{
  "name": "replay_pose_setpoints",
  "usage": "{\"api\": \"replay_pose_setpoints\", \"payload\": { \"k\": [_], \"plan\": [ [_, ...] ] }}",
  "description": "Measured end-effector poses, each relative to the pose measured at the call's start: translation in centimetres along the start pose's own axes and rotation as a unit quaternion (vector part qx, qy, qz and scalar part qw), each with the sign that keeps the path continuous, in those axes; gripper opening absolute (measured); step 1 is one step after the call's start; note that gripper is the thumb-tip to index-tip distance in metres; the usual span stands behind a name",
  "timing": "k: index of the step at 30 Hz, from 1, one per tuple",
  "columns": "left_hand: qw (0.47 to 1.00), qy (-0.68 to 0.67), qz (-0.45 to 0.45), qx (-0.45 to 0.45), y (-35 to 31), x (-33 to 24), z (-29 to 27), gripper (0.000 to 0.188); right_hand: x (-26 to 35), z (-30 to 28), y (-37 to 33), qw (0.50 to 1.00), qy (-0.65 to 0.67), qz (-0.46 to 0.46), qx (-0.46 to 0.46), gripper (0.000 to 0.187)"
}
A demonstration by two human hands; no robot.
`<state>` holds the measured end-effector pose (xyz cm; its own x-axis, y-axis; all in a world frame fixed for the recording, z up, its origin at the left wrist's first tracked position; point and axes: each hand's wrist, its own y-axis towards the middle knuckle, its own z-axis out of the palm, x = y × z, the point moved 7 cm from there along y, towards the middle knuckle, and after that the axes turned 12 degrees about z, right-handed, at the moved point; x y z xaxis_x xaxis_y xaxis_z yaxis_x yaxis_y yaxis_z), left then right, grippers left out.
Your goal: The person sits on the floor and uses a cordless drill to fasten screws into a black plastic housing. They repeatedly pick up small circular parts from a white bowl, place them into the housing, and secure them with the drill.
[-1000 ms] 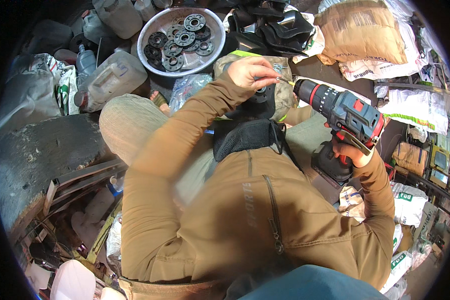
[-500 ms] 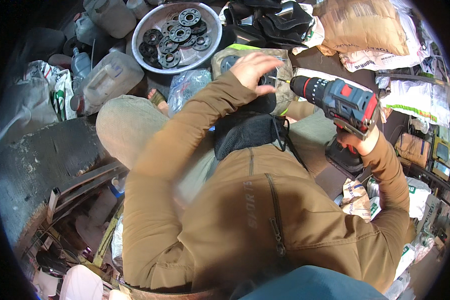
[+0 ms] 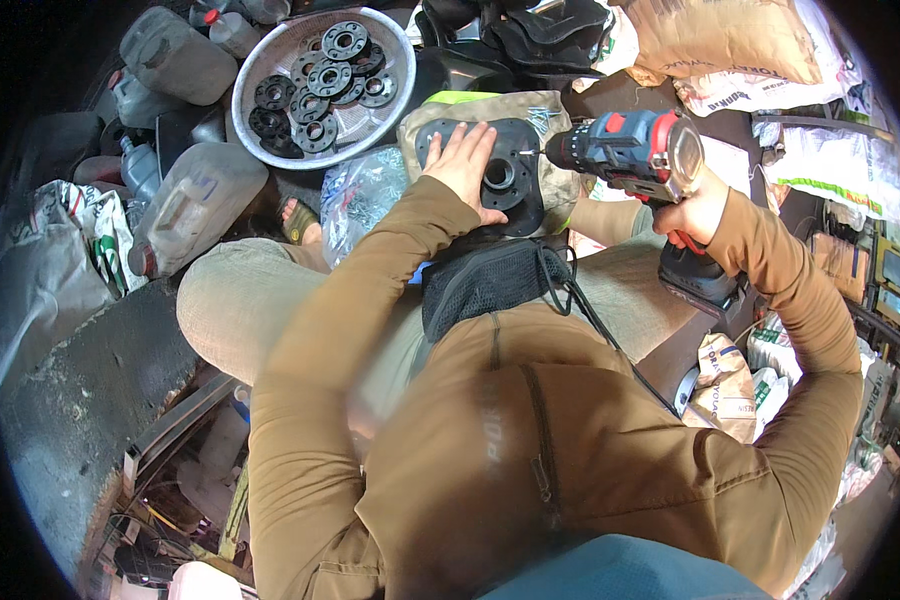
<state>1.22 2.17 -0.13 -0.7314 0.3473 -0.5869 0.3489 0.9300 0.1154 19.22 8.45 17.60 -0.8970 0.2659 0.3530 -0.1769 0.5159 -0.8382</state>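
Observation:
A black rubbery plate [image 3: 527, 208] with a round black flange [image 3: 499, 178] on it lies on a beige bag [image 3: 562, 180] in front of my lap. My left hand [image 3: 460, 165] rests flat on the plate's left part, fingers spread, beside the flange. In my right hand [image 3: 692, 218] is the handle of a blue and black cordless drill [image 3: 620, 152]. The drill is level and points left, its thin bit ending at the flange's upper right; whether it touches cannot be made out. Several loose screws [image 3: 542, 118] lie above the plate on the bag.
A light-coloured basin [image 3: 401, 100] at the back holds several black flanges [image 3: 328, 78]. Next to my left knee is a clear plastic bag [image 3: 362, 205]. Cloudy jerrycans [image 3: 202, 200] stand at left, black moulded pieces [image 3: 530, 45] behind, and paper sacks [image 3: 725, 40] at back right.
My left hand has come down from above and now lies flat on the plate. The drill has moved left and away from me, bringing its bit to the flange.

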Motion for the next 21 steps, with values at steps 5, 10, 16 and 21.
{"api": "replay_pose_setpoints", "payload": {
  "k": [5,10,16,21],
  "plan": [
    [0.999,-0.039,0.001,-0.021,0.2,0.2,0.1,0.109,0.3,0.2,2.3,0.999,-0.032,0.029,0.019,0.041],
    [0.996,-0.082,-0.001,-0.035,0.1,0.2,0.0,0.107,0.9,0.4,3.3,0.991,-0.094,0.090,0.033,0.041],
    [0.993,-0.115,-0.018,-0.028,0.1,0.3,0.3,0.106,3.0,0.6,3.1,0.975,-0.176,0.137,0.015,0.038],
    [0.990,-0.139,-0.012,-0.038,0.1,0.4,0.6,0.106,3.9,1.0,4.0,0.964,-0.213,0.160,0.022,0.038]
  ]
}}
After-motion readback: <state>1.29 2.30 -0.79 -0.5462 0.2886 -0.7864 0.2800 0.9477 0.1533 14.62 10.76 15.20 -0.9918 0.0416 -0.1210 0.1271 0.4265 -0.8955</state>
